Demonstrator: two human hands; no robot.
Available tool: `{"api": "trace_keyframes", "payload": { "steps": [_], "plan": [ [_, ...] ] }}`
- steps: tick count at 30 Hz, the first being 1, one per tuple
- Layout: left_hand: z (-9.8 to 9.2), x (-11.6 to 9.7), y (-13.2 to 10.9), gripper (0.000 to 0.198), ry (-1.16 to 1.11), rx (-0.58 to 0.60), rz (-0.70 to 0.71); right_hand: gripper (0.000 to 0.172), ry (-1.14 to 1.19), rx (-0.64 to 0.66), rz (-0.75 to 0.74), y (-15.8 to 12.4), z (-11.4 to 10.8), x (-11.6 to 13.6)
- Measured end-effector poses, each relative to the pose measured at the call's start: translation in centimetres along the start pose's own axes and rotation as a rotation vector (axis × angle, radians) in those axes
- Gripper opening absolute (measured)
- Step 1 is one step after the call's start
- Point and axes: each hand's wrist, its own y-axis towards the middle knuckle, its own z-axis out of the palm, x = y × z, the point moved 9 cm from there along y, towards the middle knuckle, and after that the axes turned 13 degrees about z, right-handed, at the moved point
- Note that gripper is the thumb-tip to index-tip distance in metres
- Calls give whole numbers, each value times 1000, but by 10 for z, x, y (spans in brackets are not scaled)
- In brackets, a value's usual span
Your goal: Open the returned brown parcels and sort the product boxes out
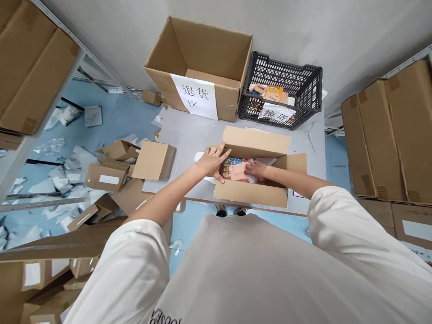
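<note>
Head view: left hand (210, 162) spread against open carton (251, 195), right hand (257, 170) inside at pink item (236, 172), grip unclear.

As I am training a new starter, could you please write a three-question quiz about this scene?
1. Which stands at the left edge of the pale grey table: (a) a small brown cardboard box, (b) a blue plastic bucket, (c) a green glass bottle?
2. True or false: the black lattice plastic crate stands to the right of the large open brown cardboard carton.
3. Which of the hands is down inside the long, open-flapped brown cardboard box?

Key: 1: a. 2: true. 3: the right hand.
</note>
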Motion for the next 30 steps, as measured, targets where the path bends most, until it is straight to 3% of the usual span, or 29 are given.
{"api": "trace_keyframes", "payload": {
  "steps": [3,5,12,15,19,21,25,30],
  "plan": [
    [-1,-2,-1,168,5,7,-4,28,-244,52,43,6,11,-1],
    [-3,-3,-1,167,4,4,-7,21,-273,-1,15,15,3,8],
    [-3,-6,-2,168,27,3,-21,35,-253,-205,-174,67,-18,50],
    [-2,-7,-3,173,47,14,-34,46,-248,-288,-299,86,-13,64],
    [-2,-8,-5,175,62,23,-43,68,-261,-252,-405,104,3,76],
    [-3,-8,-5,174,65,31,-49,64,-250,-243,-388,108,5,78],
    [-5,-8,-6,172,73,38,-54,40,-274,-269,-318,104,-1,79],
    [-7,-8,-7,171,83,47,-68,34,-345,-312,-335,80,-18,81]
  ]
}}
